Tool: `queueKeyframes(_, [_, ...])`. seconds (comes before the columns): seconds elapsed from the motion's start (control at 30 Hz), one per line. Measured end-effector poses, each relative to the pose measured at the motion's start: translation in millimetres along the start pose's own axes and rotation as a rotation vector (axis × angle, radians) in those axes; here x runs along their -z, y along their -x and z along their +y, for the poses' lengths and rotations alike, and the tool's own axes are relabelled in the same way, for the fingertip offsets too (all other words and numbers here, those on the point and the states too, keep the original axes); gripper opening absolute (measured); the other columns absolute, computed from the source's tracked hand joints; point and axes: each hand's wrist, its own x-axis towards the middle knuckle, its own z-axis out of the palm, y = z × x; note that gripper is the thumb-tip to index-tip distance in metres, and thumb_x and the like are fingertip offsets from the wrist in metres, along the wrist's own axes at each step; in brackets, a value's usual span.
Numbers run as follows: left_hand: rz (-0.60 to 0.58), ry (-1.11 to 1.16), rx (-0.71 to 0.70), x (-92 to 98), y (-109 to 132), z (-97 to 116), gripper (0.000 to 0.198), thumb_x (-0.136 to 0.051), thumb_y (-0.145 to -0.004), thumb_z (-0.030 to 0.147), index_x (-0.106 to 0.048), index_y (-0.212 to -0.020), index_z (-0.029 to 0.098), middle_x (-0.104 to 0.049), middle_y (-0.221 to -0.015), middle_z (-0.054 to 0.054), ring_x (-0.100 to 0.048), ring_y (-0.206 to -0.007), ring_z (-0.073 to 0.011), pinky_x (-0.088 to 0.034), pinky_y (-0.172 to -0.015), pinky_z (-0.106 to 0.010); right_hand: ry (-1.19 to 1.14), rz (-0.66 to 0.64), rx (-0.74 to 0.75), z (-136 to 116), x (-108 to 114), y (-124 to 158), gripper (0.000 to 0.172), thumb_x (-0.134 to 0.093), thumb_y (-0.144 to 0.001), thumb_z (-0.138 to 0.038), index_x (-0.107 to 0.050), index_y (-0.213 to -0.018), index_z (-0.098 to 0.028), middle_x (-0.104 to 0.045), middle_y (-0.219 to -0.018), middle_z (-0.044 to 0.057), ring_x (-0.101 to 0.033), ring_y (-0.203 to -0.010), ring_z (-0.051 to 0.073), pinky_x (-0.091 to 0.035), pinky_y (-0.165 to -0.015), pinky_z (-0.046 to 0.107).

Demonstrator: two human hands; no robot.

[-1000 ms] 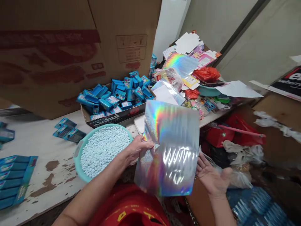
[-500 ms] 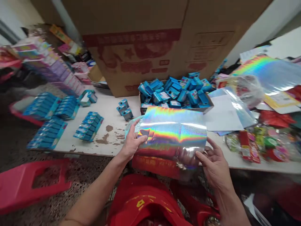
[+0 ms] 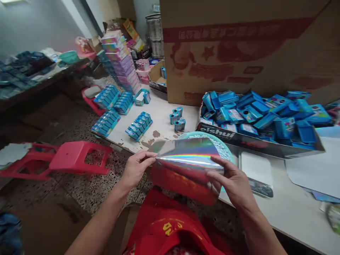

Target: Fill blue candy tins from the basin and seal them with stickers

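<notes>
Between my hands is a shiny silver holographic sheet [image 3: 186, 156], curved, with a rainbow band across it and red reflections on its lower part. My left hand [image 3: 136, 170] pinches its left edge between thumb and fingers. On the right side, my right hand [image 3: 233, 182] grips the sheet, thumb below and fingers on top. Just behind the sheet, and partly hidden by it, sits a mint green basin [image 3: 228, 150] holding many small white pieces. Red clothing with yellow marks [image 3: 170, 219] shows under the sheet.
An open carton [image 3: 220, 134] full of small blue boxes stands before a large cardboard box [image 3: 191, 76]. A flat white-topped device [image 3: 256, 170] lies right of the basin. Blue boxes in rows [image 3: 139, 125] occupy the table's left part. Red plastic stools [image 3: 71, 157] stand on the floor.
My view has swung left, bringing more floor, stools and another table into sight. The sheet went from nearly flat to curved, and both hands still hold it.
</notes>
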Motion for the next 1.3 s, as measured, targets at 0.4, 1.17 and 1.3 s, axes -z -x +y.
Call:
queueKeyframes(0.4, [0.066,-0.435,-0.138,109.5,-16.6,-7.3,0.021,-0.049,-0.086,0.032,-0.064,-0.08,0.019,-0.064,-0.074,0.001,-0.057,-0.07,-0.0118,-0.044,-0.066,-0.021,0.55,-0.033,0.641,-14.0,-109.7,-54.3,0.037,-0.049,-0.083,-0.058,-0.071,-0.088,-0.029,-0.054,-0.117,0.009,-0.049,-0.105,0.028,-0.04,-0.088,0.046])
queueKeyframes(1.17, [-0.075,-0.26,0.23,220.4,-140.9,-157.7,0.032,-0.054,-0.07,0.045,-0.067,-0.073,0.015,-0.065,-0.067,0.0,-0.056,-0.066,-0.0154,-0.042,-0.062,-0.024,0.611,-0.543,0.089,39.5,-284.2,-139.3,0.029,-0.055,-0.08,-0.044,-0.069,-0.073,-0.019,-0.068,-0.067,0.0,-0.059,-0.062,0.015,-0.039,-0.057,0.023])
queueKeyframes(1.3, [-0.156,-0.337,0.201,223.0,-150.7,-186.6,0.032,-0.052,-0.072,0.044,-0.069,-0.075,0.018,-0.069,-0.074,0.0,-0.059,-0.073,-0.017,-0.043,-0.07,-0.025,0.686,-0.442,0.076,59.7,-295.5,-140.0,0.031,-0.053,-0.082,-0.045,-0.069,-0.073,-0.019,-0.068,-0.067,0.002,-0.06,-0.062,0.017,-0.039,-0.057,0.025])
